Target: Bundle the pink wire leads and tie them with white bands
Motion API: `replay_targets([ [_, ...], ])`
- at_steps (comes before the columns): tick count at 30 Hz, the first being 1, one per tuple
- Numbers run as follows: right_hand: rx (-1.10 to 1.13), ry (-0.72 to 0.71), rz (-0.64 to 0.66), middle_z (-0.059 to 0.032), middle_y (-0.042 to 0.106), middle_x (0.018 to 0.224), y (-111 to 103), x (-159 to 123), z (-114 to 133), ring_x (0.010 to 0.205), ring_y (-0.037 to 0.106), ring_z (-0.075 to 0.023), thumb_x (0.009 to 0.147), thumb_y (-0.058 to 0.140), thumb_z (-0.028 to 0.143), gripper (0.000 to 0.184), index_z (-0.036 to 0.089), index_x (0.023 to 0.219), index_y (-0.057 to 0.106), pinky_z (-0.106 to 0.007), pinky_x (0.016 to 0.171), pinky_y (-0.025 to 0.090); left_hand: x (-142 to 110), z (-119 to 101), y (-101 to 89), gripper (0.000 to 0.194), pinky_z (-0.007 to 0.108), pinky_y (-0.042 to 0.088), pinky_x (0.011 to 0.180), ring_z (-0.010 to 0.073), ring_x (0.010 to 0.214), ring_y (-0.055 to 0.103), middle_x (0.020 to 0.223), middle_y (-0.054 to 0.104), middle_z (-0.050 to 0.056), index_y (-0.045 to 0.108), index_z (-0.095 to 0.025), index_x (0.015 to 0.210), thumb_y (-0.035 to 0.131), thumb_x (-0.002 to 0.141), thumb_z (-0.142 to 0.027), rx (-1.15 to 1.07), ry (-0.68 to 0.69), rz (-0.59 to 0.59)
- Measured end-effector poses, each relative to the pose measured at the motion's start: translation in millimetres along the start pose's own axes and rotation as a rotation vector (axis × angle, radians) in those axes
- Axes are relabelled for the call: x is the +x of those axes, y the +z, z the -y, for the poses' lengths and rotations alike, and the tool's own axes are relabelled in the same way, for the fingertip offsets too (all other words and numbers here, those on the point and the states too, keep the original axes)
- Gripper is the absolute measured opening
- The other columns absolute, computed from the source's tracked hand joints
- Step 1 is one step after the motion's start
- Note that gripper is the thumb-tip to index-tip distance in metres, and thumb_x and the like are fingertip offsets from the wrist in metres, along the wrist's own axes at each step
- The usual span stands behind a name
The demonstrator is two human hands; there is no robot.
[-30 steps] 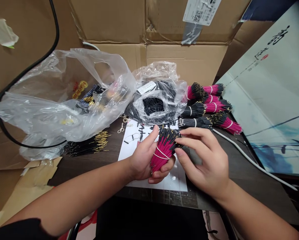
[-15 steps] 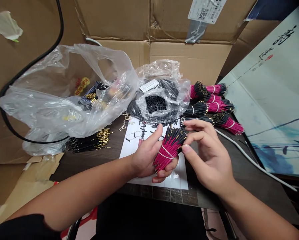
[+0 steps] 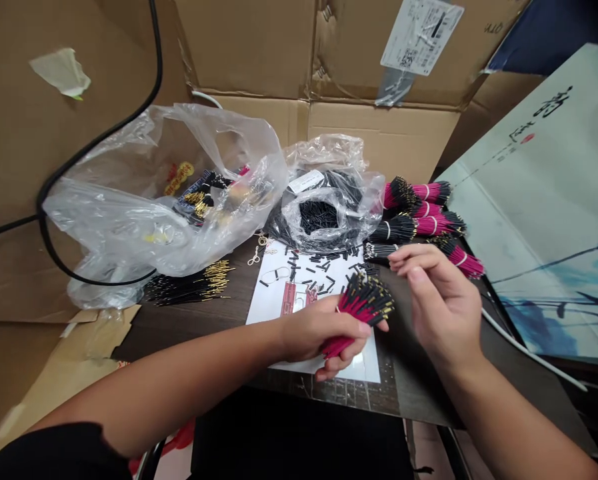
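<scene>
My left hand grips a bundle of red wires whose black-sleeved ends with gold tips fan out to the right. My right hand hangs apart from that bundle, fingers loosely spread and holding nothing. Its fingertips are nearest to several banded bundles of red and black wires at the back right. Under my left hand lies a white paper sheet scattered with short black tubes. The band on the held bundle is hidden by my fingers.
A clear bag of black tubes and a crumpled plastic bag stand behind the paper. Loose black wires with gold pins lie on the dark tabletop. Cardboard rises behind, a printed board at right.
My left hand has turned the bundle to lie more sideways, tips toward the right. My right hand has let go of it and moved away to the right. The view has shifted slightly.
</scene>
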State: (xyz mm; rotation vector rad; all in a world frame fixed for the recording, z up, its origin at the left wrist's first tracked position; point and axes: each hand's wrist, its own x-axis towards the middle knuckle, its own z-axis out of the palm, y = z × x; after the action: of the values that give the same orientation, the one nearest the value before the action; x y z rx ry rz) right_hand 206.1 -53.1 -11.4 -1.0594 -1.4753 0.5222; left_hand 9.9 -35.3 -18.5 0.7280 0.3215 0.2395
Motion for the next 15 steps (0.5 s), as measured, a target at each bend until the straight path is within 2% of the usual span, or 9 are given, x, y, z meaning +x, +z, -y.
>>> replay_targets([
  [1, -0.061, 0.022, 0.043, -0.0052, 0.063, 0.098, 0.1, 3.9, -4.6, 0.093, 0.06, -0.0192, 0.096, 0.056, 0.025, 0.009, 0.022, 0.092, 0.063, -0.037, 0.085, 0.048, -0.7, 0.2, 2.2, 0.028, 0.019, 0.039, 0.028, 0.0086, 0.034, 0.04, 0.054, 0.051, -0.006, 0.059, -0.016, 0.104, 0.068, 0.08, -0.027, 0.022, -0.023, 0.029],
  [3, -0.254, 0.029, 0.236, -0.0039, 0.064, 0.094, 4.4, 12.1, -13.2, 0.084, 0.06, -0.0173, 0.095, 0.058, 0.026, 0.01, 0.022, 0.101, 0.065, -0.034, 0.077, 0.048, -1.8, 0.2, 5.6, 0.032, 0.018, 0.04, 0.03, 0.0088, 0.035, 0.042, 0.053, 0.051, -0.007, 0.057, -0.017, 0.11, 0.068, 0.08, -0.021, 0.079, -0.073, 0.102],
  [6, -0.494, -0.224, 0.579, -0.007, 0.066, 0.094, 22.6, 23.5, -23.1, 0.088, 0.06, -0.0197, 0.097, 0.054, 0.027, 0.017, 0.019, 0.105, 0.067, -0.036, 0.079, 0.048, -3.0, 1.1, 7.3, 0.03, 0.019, 0.042, 0.031, 0.0093, 0.035, 0.043, 0.05, 0.049, -0.008, 0.057, -0.015, 0.11, 0.066, 0.082, -0.019, 0.122, -0.092, 0.177],
  [7, -0.508, -0.275, 0.654, -0.0072, 0.066, 0.092, 31.0, 27.0, -25.6, 0.086, 0.059, -0.0202, 0.097, 0.054, 0.028, 0.019, 0.019, 0.104, 0.069, -0.036, 0.078, 0.047, -3.3, 1.7, 7.0, 0.029, 0.019, 0.042, 0.03, 0.0092, 0.034, 0.043, 0.05, 0.048, -0.008, 0.058, -0.014, 0.11, 0.065, 0.082, -0.019, 0.112, -0.083, 0.197],
  [12, -0.537, -0.349, 0.826, -0.0083, 0.065, 0.086, 70.4, 46.6, -34.9, 0.081, 0.056, -0.0196, 0.098, 0.053, 0.03, 0.024, 0.017, 0.097, 0.073, -0.034, 0.075, 0.045, -4.9, 3.9, 0.3, 0.027, 0.02, 0.04, 0.027, 0.0089, 0.032, 0.04, 0.054, 0.052, -0.005, 0.06, -0.012, 0.107, 0.062, 0.083, -0.022, -0.04, 0.003, 0.256],
  [15, -0.526, -0.347, 0.942, -0.0047, 0.063, 0.081, 82.4, 57.0, -39.1, 0.072, 0.056, -0.0151, 0.092, 0.061, 0.025, 0.016, 0.018, 0.084, 0.073, -0.029, 0.069, 0.044, -6.5, 2.1, -4.5, 0.03, 0.02, 0.038, 0.026, 0.0085, 0.032, 0.038, 0.056, 0.052, -0.003, 0.06, -0.011, 0.111, 0.057, 0.084, -0.022, -0.098, 0.074, 0.259],
])
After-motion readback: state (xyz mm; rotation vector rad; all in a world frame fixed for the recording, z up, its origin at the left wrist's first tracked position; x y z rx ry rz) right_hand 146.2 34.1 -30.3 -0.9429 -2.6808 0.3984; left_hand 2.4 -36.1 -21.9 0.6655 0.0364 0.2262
